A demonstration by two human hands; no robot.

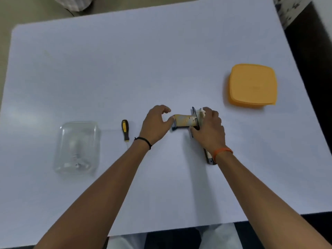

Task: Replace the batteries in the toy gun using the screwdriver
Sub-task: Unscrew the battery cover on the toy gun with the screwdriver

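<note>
Right hand (pixel 209 128) grips toy gun (pixel 185 121) body; left hand (pixel 155 121) open, thumb touching grip. Light rigid plastic, probably; hold the body.

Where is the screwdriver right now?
In the head view the screwdriver lies untouched on the table, just left of the left hand and right of the clear container.

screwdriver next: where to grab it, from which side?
Grip the screwdriver by its black-and-yellow handle, coming from above with the left hand, which is nearest. It lies flat on the table, apart from the toy gun, handle away from the person and thin shaft toward them; the handle is the only thick part.
</note>
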